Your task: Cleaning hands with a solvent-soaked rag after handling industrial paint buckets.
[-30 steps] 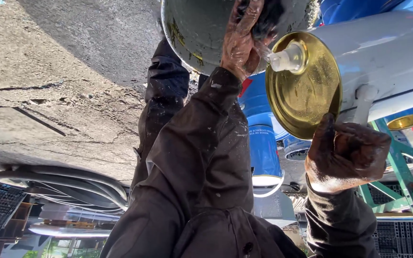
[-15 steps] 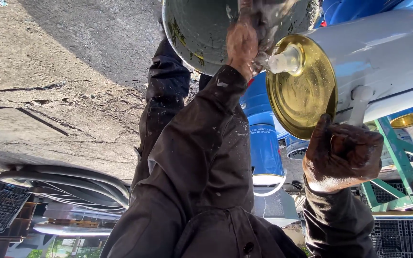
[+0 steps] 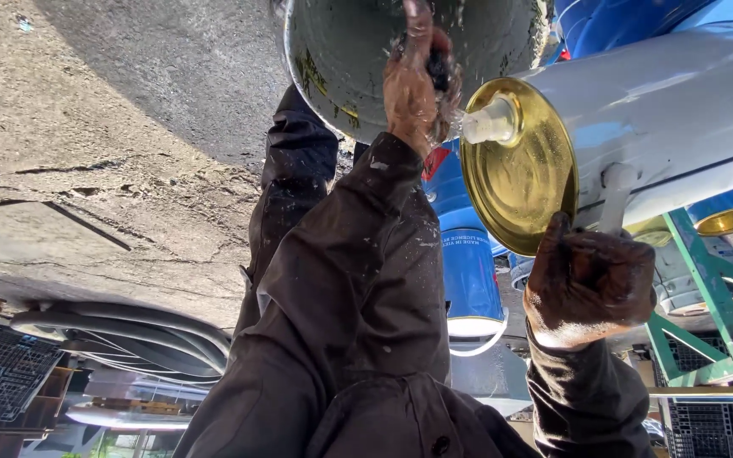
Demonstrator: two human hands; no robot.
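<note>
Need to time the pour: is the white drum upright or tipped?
Tipped. White drum lies sideways, its gold end and spout facing the grey bucket.

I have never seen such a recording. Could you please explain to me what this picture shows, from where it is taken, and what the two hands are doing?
There is no machine here. A person wears one camera on the head, and it looks down along their own dark sleeves, so the ground appears at the top.

The left hand is wet and reaches into a grey metal bucket. I cannot tell whether it holds anything.

The right hand is closed in a grip on the white handle of a large white can. The can is tipped on its side, so its gold lid and white spout point toward the bucket.

Beyond them are a cracked concrete floor, a blue pail, a green metal frame, and grey hoses at the lower left.
</note>
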